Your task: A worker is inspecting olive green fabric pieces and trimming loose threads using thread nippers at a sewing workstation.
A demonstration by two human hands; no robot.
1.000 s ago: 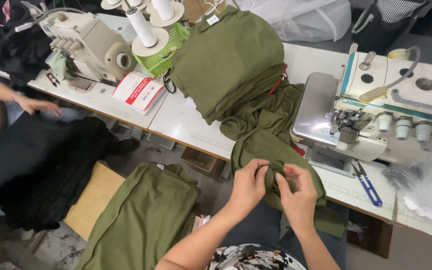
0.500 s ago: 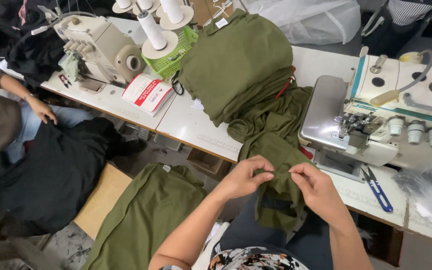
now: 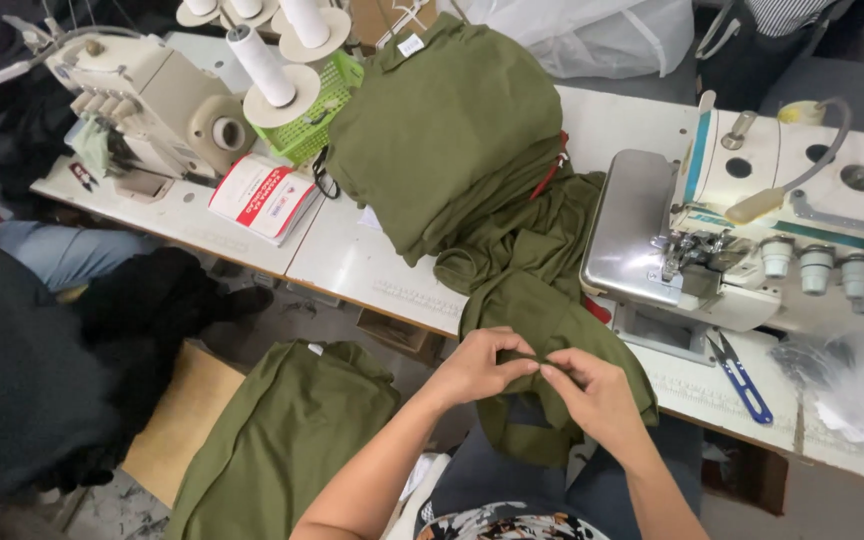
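Head view: left hand and right hand meet fingertip to fingertip, each pinching the top edge of the soft olive-green knit garment piece that drapes off the white sewing table. It looks light and limp; best gripped by its edge.

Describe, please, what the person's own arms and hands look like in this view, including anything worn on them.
Both forearms are bare, with no sleeve in view. The left hand and the right hand wear no gloves, and no rings, watch or bracelets show. The fingernails look short and unpainted. At the bottom edge, a patterned top in black, white and orange shows on the torso.
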